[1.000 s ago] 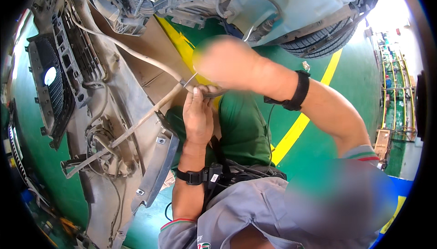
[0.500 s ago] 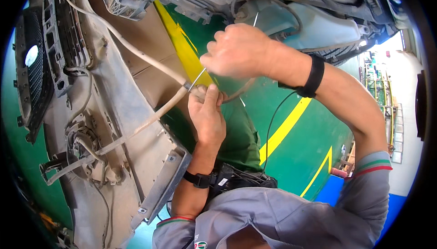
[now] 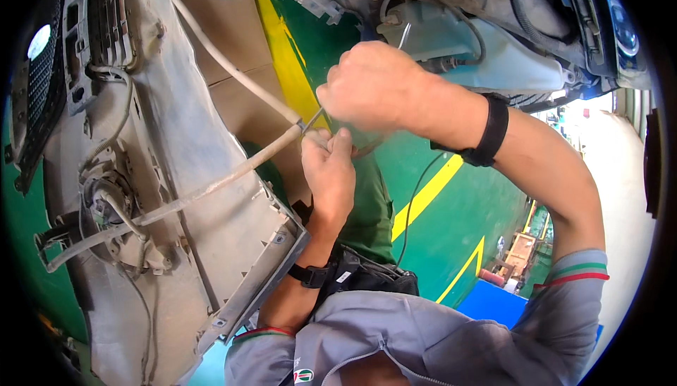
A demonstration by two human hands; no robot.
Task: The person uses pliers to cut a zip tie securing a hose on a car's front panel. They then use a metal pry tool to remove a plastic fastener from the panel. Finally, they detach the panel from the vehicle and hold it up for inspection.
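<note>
A dusty tan wiring harness (image 3: 243,167) runs across the detached bumper and forks just left of my hands. My left hand (image 3: 330,174) is closed round the harness beside this fork, thumb uppermost. Above it, my right hand (image 3: 374,82) makes a fist round a thin metal tool (image 3: 406,36). One slim end of the tool sticks out beyond the fist at the top. Its other end slants down to the fork of the harness. The fist hides the tool's middle, so its exact kind does not show.
The dusty bumper (image 3: 190,97) fills the left, with a round lamp (image 3: 113,202) and a black mesh grille (image 3: 46,97). Overhead at right are the car's exposed front and a pale blue reservoir (image 3: 486,51). Brown cardboard (image 3: 247,104) lies on the green floor (image 3: 437,245). A black cable (image 3: 416,195) hangs from my right wristband.
The bumper and harness have shifted left in view. Both hands stay beside the harness fork; my right fist has dropped slightly, and the tool's upper end has tilted a little right.
</note>
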